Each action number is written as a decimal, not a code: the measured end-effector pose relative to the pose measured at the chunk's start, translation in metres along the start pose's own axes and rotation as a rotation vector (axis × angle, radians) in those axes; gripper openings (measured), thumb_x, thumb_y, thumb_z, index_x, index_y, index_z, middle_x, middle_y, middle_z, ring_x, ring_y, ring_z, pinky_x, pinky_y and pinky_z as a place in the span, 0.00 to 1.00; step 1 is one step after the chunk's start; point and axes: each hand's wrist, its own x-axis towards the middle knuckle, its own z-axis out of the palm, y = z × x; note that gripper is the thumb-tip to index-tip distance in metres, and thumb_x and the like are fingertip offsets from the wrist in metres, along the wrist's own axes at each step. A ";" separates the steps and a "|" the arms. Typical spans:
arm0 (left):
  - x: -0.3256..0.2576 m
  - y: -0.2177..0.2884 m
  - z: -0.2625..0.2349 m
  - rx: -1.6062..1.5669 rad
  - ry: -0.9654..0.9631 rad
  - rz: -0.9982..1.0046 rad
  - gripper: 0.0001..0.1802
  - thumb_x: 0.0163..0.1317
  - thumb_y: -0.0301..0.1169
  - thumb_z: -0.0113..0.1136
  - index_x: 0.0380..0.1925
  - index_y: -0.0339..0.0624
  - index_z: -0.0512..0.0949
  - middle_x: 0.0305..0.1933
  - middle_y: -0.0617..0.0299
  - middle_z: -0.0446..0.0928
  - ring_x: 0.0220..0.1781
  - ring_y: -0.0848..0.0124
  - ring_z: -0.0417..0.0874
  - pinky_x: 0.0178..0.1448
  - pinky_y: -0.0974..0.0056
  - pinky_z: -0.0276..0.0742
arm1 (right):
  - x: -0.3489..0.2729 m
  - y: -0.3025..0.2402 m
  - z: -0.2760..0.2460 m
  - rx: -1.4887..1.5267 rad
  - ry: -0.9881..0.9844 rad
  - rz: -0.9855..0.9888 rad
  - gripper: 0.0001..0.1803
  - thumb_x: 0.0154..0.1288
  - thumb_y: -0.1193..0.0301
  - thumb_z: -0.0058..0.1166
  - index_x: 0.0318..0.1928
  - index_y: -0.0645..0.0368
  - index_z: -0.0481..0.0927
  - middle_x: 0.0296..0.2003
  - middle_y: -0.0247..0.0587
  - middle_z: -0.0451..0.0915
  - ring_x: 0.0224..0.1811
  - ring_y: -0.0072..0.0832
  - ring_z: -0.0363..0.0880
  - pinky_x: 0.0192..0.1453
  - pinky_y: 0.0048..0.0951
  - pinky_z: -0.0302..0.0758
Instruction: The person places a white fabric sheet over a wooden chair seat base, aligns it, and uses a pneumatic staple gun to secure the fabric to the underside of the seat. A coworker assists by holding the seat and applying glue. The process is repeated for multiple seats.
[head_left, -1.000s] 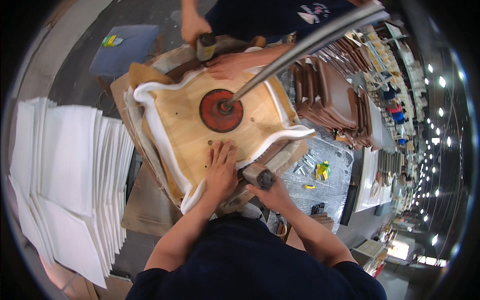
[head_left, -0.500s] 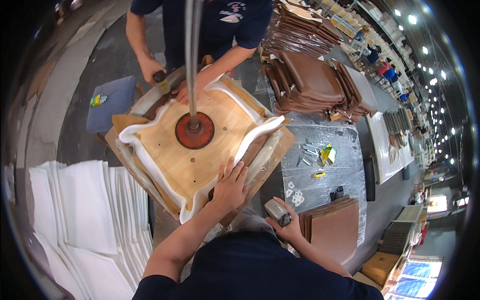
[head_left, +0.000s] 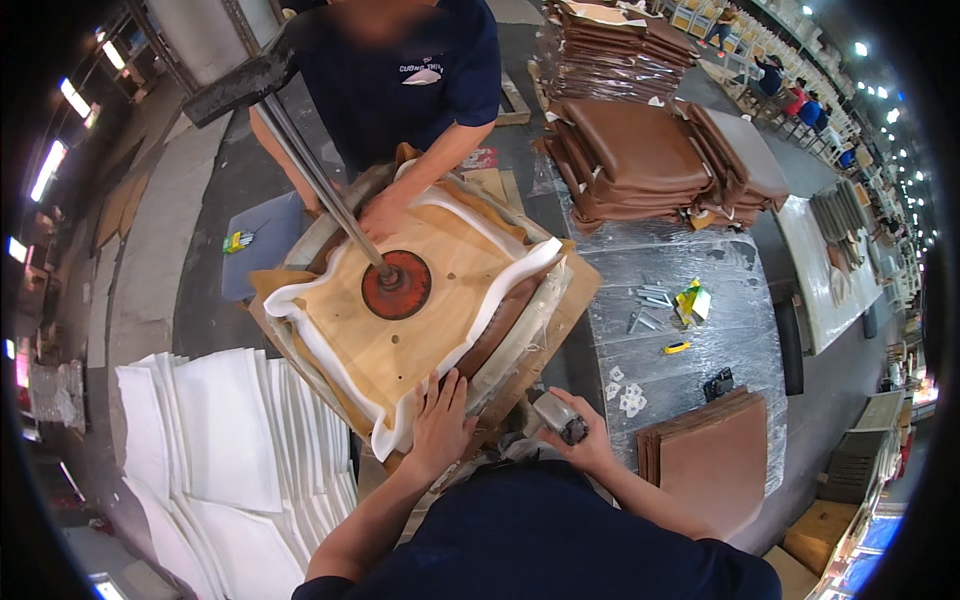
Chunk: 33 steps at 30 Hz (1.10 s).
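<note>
Wooden panel (head_left: 440, 250), shirt lettering (head_left: 418, 69), perhaps logo (head_left: 427, 77)

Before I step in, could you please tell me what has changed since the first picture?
The left hand moved back from the middle of the wood board to its near edge. The right hand drew the gray tool rightward and back, away from that edge. The co-worker's tool went out of sight. The red disc stayed on the board.

Board (head_left: 450, 312) lies centre frame beneath a disc (head_left: 408, 300); sheets (head_left: 225, 440) lie lower left; desk (head_left: 725, 350), right, bears upholstery (head_left: 640, 150) upper right.
</note>
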 end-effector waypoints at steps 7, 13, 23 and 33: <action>0.002 0.024 -0.005 -0.039 0.005 -0.112 0.47 0.65 0.40 0.75 0.83 0.38 0.69 0.90 0.46 0.62 0.94 0.37 0.51 0.92 0.29 0.43 | 0.051 -0.001 0.000 0.036 -0.068 -0.143 0.40 0.64 0.71 0.82 0.76 0.54 0.80 0.57 0.50 0.87 0.59 0.44 0.89 0.66 0.40 0.82; 0.028 0.035 -0.004 -0.078 0.049 -0.045 0.44 0.67 0.41 0.73 0.81 0.41 0.71 0.90 0.49 0.63 0.93 0.38 0.52 0.93 0.31 0.44 | 0.070 0.009 0.003 0.102 -0.066 -0.191 0.40 0.63 0.70 0.83 0.75 0.53 0.81 0.58 0.49 0.88 0.60 0.43 0.89 0.66 0.40 0.82; 0.035 0.029 0.004 -0.138 0.045 -0.092 0.45 0.67 0.40 0.75 0.82 0.43 0.70 0.90 0.47 0.62 0.93 0.38 0.52 0.93 0.34 0.48 | 0.071 0.010 0.001 0.105 -0.097 -0.091 0.41 0.63 0.70 0.83 0.76 0.52 0.80 0.57 0.48 0.87 0.62 0.42 0.89 0.69 0.40 0.82; 0.000 -0.092 -0.078 -0.266 0.298 -0.407 0.30 0.75 0.37 0.70 0.74 0.42 0.79 0.84 0.42 0.71 0.89 0.35 0.61 0.91 0.35 0.52 | 0.058 -0.020 0.066 0.049 -0.081 -0.116 0.44 0.65 0.68 0.82 0.80 0.47 0.77 0.59 0.48 0.85 0.60 0.43 0.89 0.65 0.40 0.84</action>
